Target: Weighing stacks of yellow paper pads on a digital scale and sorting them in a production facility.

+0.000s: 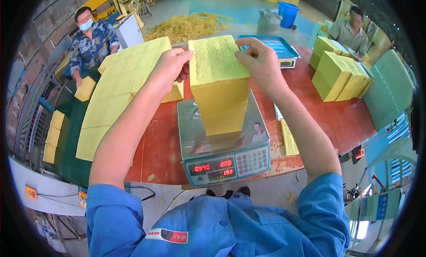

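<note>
A tall stack of yellow paper sheets stands on the steel pan of a digital scale in front of me. My left hand presses against the stack's upper left edge. My right hand pinches the top sheets at the upper right corner. The scale's red display is lit.
Long rows of yellow sheets lie on the left of the red table. More yellow stacks sit at the right. A second scale stands behind. One person works at the far left, another sits at the far right.
</note>
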Motion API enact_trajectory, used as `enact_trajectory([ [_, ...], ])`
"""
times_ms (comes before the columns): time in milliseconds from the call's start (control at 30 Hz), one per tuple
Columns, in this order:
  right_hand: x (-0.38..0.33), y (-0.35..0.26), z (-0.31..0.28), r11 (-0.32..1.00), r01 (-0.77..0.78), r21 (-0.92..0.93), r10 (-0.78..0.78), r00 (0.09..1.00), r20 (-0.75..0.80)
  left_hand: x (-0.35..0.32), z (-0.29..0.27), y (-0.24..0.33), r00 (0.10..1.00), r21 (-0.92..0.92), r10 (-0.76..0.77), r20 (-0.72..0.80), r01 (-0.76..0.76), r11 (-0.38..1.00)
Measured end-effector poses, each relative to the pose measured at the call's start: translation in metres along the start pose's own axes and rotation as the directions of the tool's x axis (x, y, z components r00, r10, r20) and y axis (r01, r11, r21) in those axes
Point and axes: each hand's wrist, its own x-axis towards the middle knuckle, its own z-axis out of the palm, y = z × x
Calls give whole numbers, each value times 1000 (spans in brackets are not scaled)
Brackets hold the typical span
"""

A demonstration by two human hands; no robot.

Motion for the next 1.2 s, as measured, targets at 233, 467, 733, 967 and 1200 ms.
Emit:
enact_trajectory([
  [233,-7,-10,2,987,21,-159,-28,999,-42,1,2,-12,997,63,77,0,-77,995],
  [467,-24,-14,-9,999,5,-35,-8,995,-97,-56,8,1,927,185,329,-179,-296,937],
  [733,-107,-88,-32,947,178,268,-190,982,21,-202,-15,128,410,-38,515,753,-754,656],
  [967,-111,-87,-47,649,339,681,-660,697,281,-198,-8,101,450,-109,448,772,-601,792],
  [1200,-121,-79,-57,626,294,723,-672,673,308,-207,4,87,455,-195,451,768,-504,841],
])
